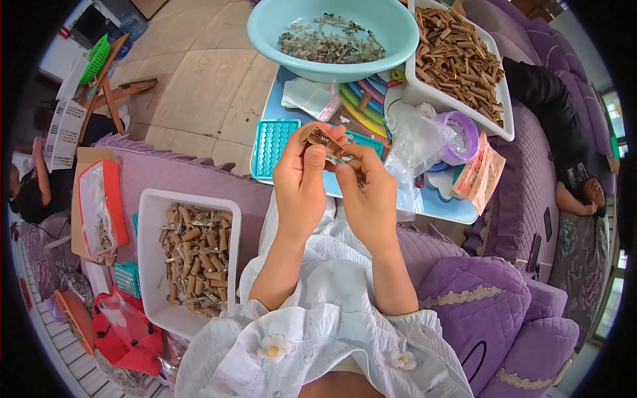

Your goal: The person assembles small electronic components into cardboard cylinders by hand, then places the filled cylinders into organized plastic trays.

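My left hand (298, 186) is closed round a small brown piece (323, 142), which looks like rolled or folded card. My right hand (369, 192) is close beside it over the table, fingers curled inward. A bit of clear, greenish material (342, 158) shows between the two hands. What the right fingers pinch is mostly hidden. Just beyond the hands lies a teal tray with small round cells (275, 142). Further off stands a light blue basin (262, 36) with many small clear and dark green pieces in it.
A white tub (151, 265) of brown tubes and clear strips sits at my left. At the far right a white tray (508, 126) holds brown card tubes. Purple tape (470, 136), a clear bag (415, 136) and clear sleeves (306, 96) crowd the table. Another person (574, 166) lies at right.
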A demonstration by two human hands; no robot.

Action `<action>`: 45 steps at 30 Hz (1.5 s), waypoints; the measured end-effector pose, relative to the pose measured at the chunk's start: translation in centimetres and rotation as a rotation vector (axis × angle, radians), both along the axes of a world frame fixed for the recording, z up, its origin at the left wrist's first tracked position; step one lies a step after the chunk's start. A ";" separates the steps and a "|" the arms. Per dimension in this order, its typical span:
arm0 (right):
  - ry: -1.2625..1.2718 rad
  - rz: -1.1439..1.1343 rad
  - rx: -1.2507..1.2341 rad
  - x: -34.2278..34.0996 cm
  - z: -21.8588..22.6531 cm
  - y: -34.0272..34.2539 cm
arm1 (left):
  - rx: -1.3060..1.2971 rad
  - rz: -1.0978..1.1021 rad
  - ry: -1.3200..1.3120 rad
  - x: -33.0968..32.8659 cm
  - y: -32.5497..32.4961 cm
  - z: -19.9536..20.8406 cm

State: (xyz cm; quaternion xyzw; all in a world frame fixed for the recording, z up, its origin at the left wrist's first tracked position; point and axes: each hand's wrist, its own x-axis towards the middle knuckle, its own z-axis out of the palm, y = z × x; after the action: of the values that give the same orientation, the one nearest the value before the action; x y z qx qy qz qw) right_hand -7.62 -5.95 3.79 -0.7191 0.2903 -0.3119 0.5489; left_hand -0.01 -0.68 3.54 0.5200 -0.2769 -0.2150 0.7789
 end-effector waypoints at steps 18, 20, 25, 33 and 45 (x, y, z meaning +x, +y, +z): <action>-0.106 0.379 0.409 -0.3 -1.6 -2.5 | -0.070 -0.030 0.241 -0.3 0.9 -0.9; 0.036 0.431 0.233 -0.4 -1.4 -3.2 | -0.107 -0.054 0.330 -0.2 0.9 -1.3; 0.014 0.273 -0.045 -0.3 -1.8 -3.9 | -0.062 -0.037 0.386 -0.1 0.8 -2.8; 0.049 0.242 0.095 1.4 -2.6 -2.8 | 0.035 -0.036 0.286 -0.3 0.8 -4.3; 0.101 0.271 0.051 2.8 -7.9 -3.4 | 0.118 -0.033 0.439 1.4 1.4 -7.9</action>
State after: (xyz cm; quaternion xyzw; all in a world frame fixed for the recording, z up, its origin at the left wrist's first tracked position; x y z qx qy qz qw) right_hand -4.81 -9.34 -4.14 -0.7524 0.2253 -0.1909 0.5887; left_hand 1.36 0.71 -4.31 0.5009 -0.0961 -0.3516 0.7850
